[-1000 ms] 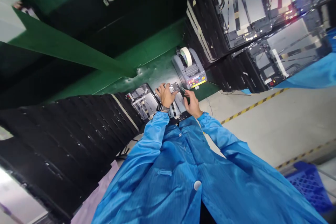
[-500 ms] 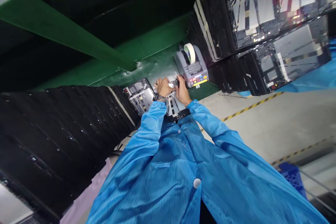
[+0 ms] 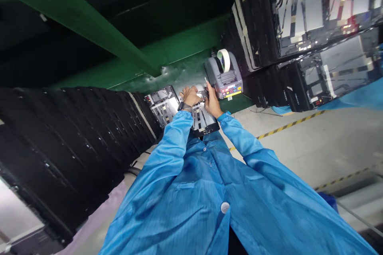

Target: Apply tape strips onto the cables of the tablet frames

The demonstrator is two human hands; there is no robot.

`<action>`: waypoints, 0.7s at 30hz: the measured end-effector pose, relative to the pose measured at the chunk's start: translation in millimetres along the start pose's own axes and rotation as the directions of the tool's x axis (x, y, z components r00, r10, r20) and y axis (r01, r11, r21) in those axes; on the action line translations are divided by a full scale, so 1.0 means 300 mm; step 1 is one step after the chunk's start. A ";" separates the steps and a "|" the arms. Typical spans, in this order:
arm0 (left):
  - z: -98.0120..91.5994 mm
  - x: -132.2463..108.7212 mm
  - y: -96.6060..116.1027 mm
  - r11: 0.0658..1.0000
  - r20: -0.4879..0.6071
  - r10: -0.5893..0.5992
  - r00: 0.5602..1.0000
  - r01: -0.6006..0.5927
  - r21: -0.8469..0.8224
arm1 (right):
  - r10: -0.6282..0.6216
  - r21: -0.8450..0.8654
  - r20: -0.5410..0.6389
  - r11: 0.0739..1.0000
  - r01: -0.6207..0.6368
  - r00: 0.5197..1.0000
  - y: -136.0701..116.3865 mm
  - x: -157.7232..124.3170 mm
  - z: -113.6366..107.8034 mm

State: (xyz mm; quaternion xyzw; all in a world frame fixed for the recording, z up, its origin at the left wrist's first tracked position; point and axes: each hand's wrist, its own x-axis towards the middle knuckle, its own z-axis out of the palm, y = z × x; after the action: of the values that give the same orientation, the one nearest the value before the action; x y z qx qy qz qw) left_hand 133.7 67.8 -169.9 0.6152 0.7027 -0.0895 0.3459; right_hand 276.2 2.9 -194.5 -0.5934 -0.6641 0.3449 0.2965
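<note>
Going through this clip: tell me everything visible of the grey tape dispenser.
The grey tape dispenser is a boxy unit on a green work surface. A pale tape roll stands upright on top. Its front panel shows coloured buttons and a yellow strip. The person's right hand is beside it; contact is unclear.

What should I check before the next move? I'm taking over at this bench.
1. The small metal part in the left hand: ok, gripped above the metal frame.
2. The thin pale strip at the right hand: cannot tell what it is or whether it is held.
3. The tape roll: ok, seated on the tape dispenser.
4. The metal frame: cannot tell whether it is fixed down.
5. The wristwatch: not ok, probably, since it sits exposed beyond the blue sleeve, close to the metal parts.
</note>
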 end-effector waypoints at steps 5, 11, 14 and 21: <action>0.001 0.001 -0.008 0.999 -0.003 0.011 1.000 -0.011 -0.038 | 0.013 -0.015 -0.067 1.000 -0.014 0.998 -0.036 -0.070 -0.028; 0.009 0.002 -0.019 0.998 -0.018 0.027 0.999 -0.028 -0.059 | 0.041 -0.059 0.058 0.998 -0.038 0.997 -0.045 -0.064 -0.053; 0.007 -0.003 -0.022 0.997 -0.020 0.040 0.999 -0.041 -0.069 | 0.032 -0.121 0.221 0.993 -0.005 0.975 -0.043 -0.001 -0.061; 0.006 -0.008 -0.032 0.993 -0.036 0.065 0.997 -0.068 -0.098 | -0.010 -0.159 0.378 0.984 0.076 0.926 -0.059 0.073 -0.097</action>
State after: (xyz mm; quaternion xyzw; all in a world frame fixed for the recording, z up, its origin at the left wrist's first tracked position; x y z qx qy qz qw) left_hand 125.5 62.7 -172.6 0.6218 0.6910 -0.0325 0.3672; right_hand 286.6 26.8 -163.4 -0.5250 -0.7484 0.3872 0.1197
